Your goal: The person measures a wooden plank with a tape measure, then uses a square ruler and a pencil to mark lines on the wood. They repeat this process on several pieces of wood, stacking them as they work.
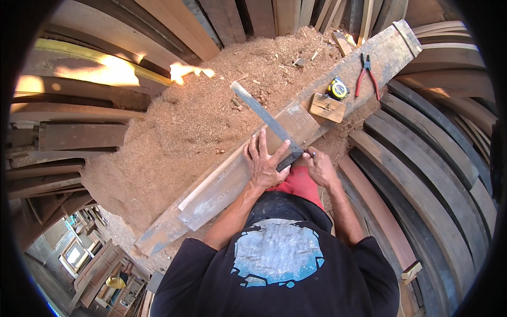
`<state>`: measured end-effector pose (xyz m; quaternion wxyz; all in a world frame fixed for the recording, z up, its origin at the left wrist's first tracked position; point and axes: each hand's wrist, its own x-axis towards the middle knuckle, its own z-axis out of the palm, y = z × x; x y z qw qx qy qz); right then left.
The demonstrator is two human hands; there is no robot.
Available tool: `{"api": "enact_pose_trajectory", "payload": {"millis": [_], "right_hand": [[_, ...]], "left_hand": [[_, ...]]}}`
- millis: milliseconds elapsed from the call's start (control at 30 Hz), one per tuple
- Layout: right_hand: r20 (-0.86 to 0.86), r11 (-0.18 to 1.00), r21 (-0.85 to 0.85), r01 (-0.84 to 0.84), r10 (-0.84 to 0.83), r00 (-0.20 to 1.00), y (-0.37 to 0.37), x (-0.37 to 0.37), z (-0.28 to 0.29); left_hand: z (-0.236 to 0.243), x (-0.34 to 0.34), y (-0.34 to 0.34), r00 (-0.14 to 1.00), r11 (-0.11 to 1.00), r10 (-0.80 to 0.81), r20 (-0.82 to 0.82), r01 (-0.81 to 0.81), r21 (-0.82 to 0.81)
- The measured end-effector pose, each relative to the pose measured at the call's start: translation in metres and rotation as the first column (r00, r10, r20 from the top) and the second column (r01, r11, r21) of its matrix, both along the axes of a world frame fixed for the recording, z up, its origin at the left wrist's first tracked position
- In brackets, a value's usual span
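Note:
A try square (pixel 264 117) lies across a wooden board (pixel 219 185), its long metal blade reaching past the board's far edge. Its dark stock (pixel 289 158) sits along the near edge, by my body. My left hand (pixel 261 161) holds the square down, with its fingers spread on the wood and the thumb reaching to the blade. Beside the stock, my right hand (pixel 320 168) is closed in a pinch at the near edge. What it pinches is too small to make out. A wooden block plane (pixel 327 108) and a yellow-black tape measure (pixel 337 89) lie farther along to the right.
Beneath the workpiece runs a long plank (pixel 380 50), bearing red-handled pliers (pixel 366 76) near its far end. Sawdust and shavings (pixel 185 121) are heaped beyond it. Curved timbers (pixel 417 142) stand close on my right, and more boards (pixel 82 136) are stacked at left.

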<state>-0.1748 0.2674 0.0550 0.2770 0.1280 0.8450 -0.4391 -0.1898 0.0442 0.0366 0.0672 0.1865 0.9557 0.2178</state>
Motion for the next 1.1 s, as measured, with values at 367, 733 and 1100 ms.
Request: {"api": "enact_pose_trajectory", "payload": {"millis": [367,733,1100], "right_hand": [[-0.192,0.772,-0.342,0.535,-0.615,0.765,0.043,-0.003,-0.019],[-0.361,0.422,-0.678,0.601,-0.904,0.227,0.149,-0.059,0.05],[-0.496,0.596,-0.524,0.609,-0.795,0.35,0.137,-0.02,0.032]], "left_hand": [[0.004,0.033,-0.034,0.954,0.944,0.214,0.209,-0.147,-0.295],[0.001,0.04,-0.037,0.956,0.871,0.265,0.128,-0.18,-0.457],[0.03,-0.027,-0.09,0.786,0.99,-0.082,0.613,0.137,-0.043]]}}
